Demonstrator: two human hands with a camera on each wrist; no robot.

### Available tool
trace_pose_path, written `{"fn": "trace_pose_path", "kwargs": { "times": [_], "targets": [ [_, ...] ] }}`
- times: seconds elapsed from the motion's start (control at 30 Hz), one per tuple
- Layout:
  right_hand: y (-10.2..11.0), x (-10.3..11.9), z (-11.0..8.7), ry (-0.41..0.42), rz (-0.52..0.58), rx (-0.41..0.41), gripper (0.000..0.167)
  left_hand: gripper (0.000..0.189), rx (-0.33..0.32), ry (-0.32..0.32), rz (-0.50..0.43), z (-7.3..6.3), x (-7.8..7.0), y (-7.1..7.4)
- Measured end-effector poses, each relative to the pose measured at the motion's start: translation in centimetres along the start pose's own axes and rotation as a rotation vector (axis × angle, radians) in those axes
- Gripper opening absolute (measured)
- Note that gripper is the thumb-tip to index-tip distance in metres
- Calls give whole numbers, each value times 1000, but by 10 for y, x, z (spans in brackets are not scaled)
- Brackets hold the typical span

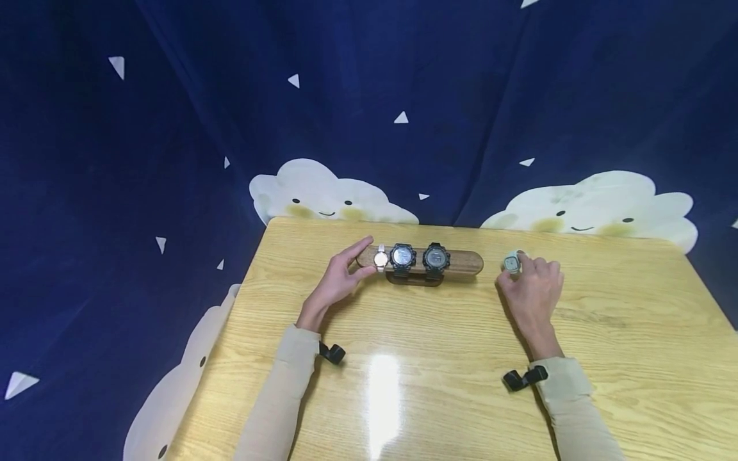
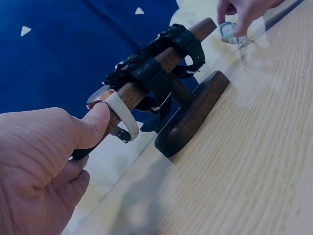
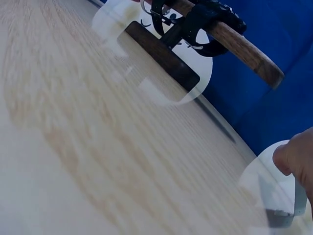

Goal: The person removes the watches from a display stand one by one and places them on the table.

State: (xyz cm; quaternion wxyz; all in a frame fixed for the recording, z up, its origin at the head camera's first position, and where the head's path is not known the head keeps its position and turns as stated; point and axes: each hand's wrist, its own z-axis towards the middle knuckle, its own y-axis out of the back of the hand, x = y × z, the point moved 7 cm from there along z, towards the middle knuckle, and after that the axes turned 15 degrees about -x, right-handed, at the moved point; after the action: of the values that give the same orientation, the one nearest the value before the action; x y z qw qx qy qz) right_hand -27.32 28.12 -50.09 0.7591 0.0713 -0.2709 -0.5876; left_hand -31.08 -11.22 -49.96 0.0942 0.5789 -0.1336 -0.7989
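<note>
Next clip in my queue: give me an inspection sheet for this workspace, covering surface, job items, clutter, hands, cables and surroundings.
Surface: light wood-grain table, with a bright glare patch near the front.
Job items: wooden watch stand bearing a white-strapped watch and two black watches; pale watch off the stand, to its right.
Clutter: nothing seen.
Left hand: grips the stand's left end, thumb by the white-strapped watch.
Right hand: holds the pale watch in its fingers.
Wrists: a black device on each.
Cables: nothing seen.
Surroundings: dark blue curtain printed with white triangles and smiling clouds.
</note>
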Motion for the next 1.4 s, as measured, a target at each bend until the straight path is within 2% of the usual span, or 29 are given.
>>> {"fn": "trace_pose_path", "kwargs": {
  "times": [0.3, 0.53, 0.73, 0.93, 1.17, 1.4],
  "targets": [
    [-6, 0, -3, 88, 47, 16, 44, 68, -2, 5, -8, 1, 1, 0],
    [-6, -1, -4, 125, 22, 30, 41, 69, -10, 12, -18, 0, 3, -1],
    [-8, -1, -5, 124, -3, 72, 40, 69, -15, 18, -31, 0, 4, -1],
    [-10, -2, -6, 122, -37, 135, 30, 68, -7, 20, -8, 0, 4, -1],
    [-11, -1, -5, 134, -50, 154, 21, 70, -2, 36, 3, 0, 5, -2],
    [-12, -1, -5, 146, -47, 170, 19, 69, -10, 14, -3, 0, 5, -1]
  ]
}}
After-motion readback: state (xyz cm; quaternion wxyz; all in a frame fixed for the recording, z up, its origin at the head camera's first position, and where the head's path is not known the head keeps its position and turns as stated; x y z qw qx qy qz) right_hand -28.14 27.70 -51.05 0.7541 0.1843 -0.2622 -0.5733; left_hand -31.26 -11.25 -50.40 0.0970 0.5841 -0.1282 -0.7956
